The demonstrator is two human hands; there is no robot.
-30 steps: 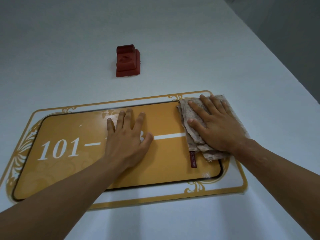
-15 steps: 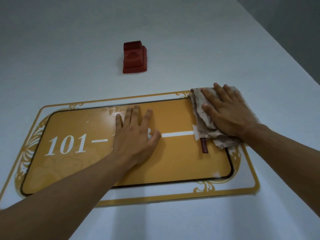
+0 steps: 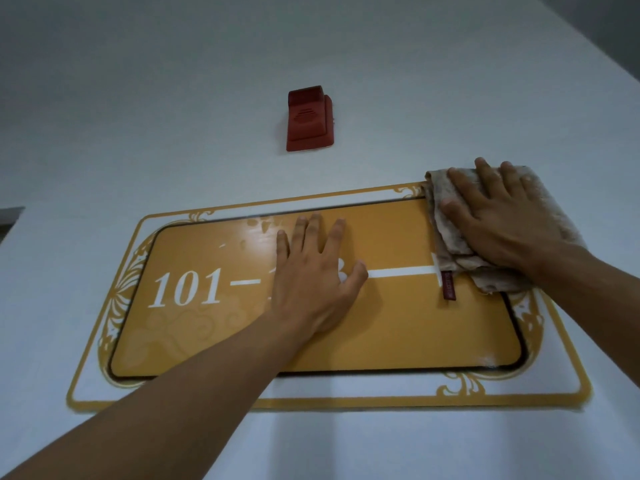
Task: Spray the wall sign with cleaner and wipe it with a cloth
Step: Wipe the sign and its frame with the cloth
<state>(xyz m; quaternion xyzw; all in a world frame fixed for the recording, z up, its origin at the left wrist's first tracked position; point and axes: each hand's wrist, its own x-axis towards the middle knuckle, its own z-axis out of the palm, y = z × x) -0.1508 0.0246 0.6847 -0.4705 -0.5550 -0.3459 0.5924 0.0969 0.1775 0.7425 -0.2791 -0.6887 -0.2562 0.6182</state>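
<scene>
A yellow wall sign [image 3: 408,327] with white "101—" lettering, a white arrow line and an ornate gold border hangs on a white wall. My left hand [image 3: 311,275] lies flat on the sign's middle, fingers spread, covering part of the number. My right hand [image 3: 502,223] presses a folded beige cloth [image 3: 450,233] with a dark red tag against the sign's upper right corner, partly over the border. Whitish smears show on the sign above my left fingers. No spray bottle is in view.
A red box-shaped device [image 3: 309,118] is mounted on the wall [image 3: 138,116] above the sign. A darker wall surface [image 3: 609,32] recedes at the upper right. A grey edge [image 3: 8,216] shows at the far left.
My right hand slid the cloth rightward and up along the sign, to its upper right corner, uncovering more of the white arrow line. My left hand stayed flat on the sign.
</scene>
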